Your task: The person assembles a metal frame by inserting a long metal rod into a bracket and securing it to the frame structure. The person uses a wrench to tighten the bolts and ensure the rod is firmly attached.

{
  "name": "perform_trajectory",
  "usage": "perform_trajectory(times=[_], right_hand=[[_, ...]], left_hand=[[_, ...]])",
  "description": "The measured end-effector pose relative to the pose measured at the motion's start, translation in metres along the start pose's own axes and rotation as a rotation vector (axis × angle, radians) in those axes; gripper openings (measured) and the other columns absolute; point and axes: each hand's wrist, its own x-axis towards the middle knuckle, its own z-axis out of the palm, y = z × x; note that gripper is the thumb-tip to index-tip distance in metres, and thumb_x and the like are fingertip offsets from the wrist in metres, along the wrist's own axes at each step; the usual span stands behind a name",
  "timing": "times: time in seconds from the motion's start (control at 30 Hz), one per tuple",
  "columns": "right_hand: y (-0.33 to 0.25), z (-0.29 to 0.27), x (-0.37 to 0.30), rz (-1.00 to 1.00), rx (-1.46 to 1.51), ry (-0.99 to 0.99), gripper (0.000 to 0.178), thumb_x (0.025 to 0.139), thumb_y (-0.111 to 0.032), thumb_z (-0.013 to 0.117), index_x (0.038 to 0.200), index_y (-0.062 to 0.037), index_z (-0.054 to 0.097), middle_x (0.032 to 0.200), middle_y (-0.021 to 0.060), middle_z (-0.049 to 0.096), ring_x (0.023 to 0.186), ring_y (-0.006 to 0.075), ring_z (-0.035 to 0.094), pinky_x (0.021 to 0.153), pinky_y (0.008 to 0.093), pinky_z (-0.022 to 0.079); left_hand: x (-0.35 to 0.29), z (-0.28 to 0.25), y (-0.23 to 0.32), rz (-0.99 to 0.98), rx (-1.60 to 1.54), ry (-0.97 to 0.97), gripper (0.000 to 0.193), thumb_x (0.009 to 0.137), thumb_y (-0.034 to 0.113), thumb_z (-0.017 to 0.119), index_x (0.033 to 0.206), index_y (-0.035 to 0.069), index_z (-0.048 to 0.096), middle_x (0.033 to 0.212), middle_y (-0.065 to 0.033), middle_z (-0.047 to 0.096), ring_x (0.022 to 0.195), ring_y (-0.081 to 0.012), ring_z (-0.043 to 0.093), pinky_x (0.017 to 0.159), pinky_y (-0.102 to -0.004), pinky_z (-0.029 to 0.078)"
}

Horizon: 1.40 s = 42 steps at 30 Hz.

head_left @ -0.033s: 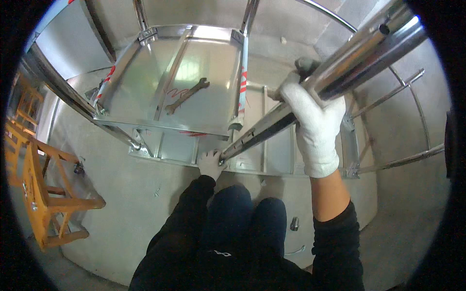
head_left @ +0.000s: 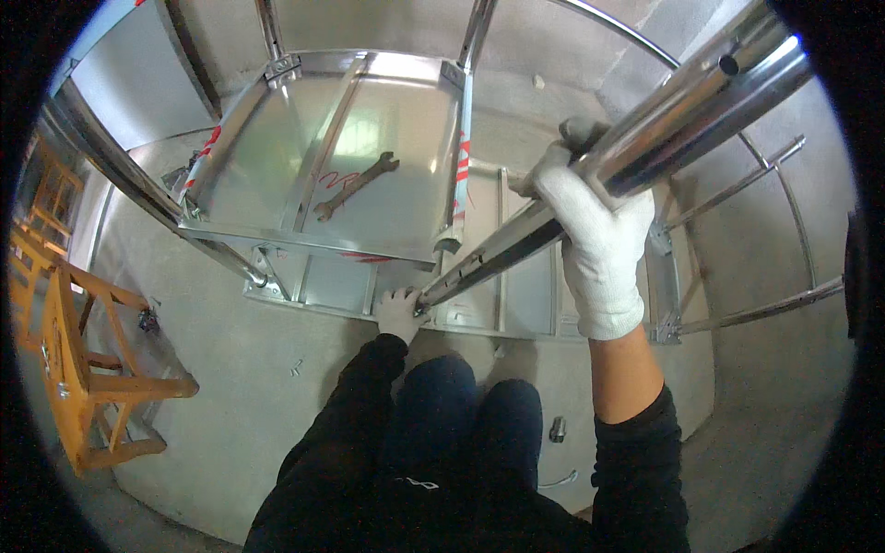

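1. On my feed the right hand (head_left: 604,217), white-gloved, is wrapped round the metal post (head_left: 687,111), which slants up and right beyond the grip, down and left below it.
2. I see the left hand (head_left: 399,315) at the post's lower end; I cannot tell whether its fingers clamp it.
3. Left of the right-hand grip, a wrench (head_left: 358,186) lies on a metal panel (head_left: 249,152).
4. Well left of both hands stands an orange wooden stand (head_left: 134,390).
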Motion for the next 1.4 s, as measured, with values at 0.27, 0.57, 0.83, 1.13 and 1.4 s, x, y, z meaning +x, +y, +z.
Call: perform_trajectory(times=[0.27,0.57,0.83,1.13,1.4], right_hand=[[0.006,0.006,0.003,0.059,-0.003,-0.041,0.046,0.075,-0.011,0.078,0.113,0.004,0.056,0.087,0.0094,0.064,0.077,0.0191,0.066,0.075,0.0336,0.055],[0.013,0.007,0.031,0.192,0.289,-0.676,0.063,0.062,-0.009,0.084,0.12,0.0008,0.06,0.088,0.0034,0.065,0.081,0.0157,0.062,0.078,0.0314,0.052],[0.008,0.042,0.012,0.115,0.031,-0.121,0.037,0.072,-0.006,0.076,0.104,0.0023,0.059,0.083,0.0105,0.065,0.071,0.0221,0.067,0.069,0.0346,0.056],[0.009,0.058,0.003,-0.015,-0.003,0.026,0.045,0.069,0.001,0.078,0.109,0.0014,0.058,0.102,0.0097,0.065,0.086,0.018,0.066,0.073,0.0326,0.055],[0.015,0.042,0.015,0.074,0.005,-0.182,0.029,0.07,0.001,0.072,0.097,0.0017,0.063,0.087,0.0091,0.067,0.076,0.0162,0.066,0.068,0.0304,0.054]], left_hand=[[-0.003,0.009,-0.013,0.04,-0.022,-0.091,0.07,0.074,0.051,0.075,0.134,0.024,0.052,0.127,-0.0027,0.058,0.113,-0.0279,0.056,0.087,-0.047,0.046],[0.015,-0.002,-0.035,0.246,-0.013,-0.264,0.078,0.076,0.048,0.076,0.141,0.018,0.044,0.133,-0.0067,0.055,0.119,-0.0299,0.054,0.095,-0.0466,0.045],[0.022,-0.002,-0.041,0.23,-0.016,-0.361,0.076,0.076,0.047,0.076,0.14,0.021,0.045,0.13,-0.0075,0.056,0.118,-0.0307,0.054,0.094,-0.0486,0.045],[0.015,0.011,-0.039,0.215,-0.044,-0.203,0.078,0.072,0.05,0.078,0.136,0.017,0.048,0.126,-0.0085,0.057,0.115,-0.0321,0.055,0.091,-0.0484,0.047],[0.02,0.011,-0.043,0.223,-0.011,-0.255,0.069,0.072,0.051,0.077,0.127,0.017,0.053,0.116,-0.0092,0.058,0.109,-0.0324,0.058,0.088,-0.0482,0.049]])
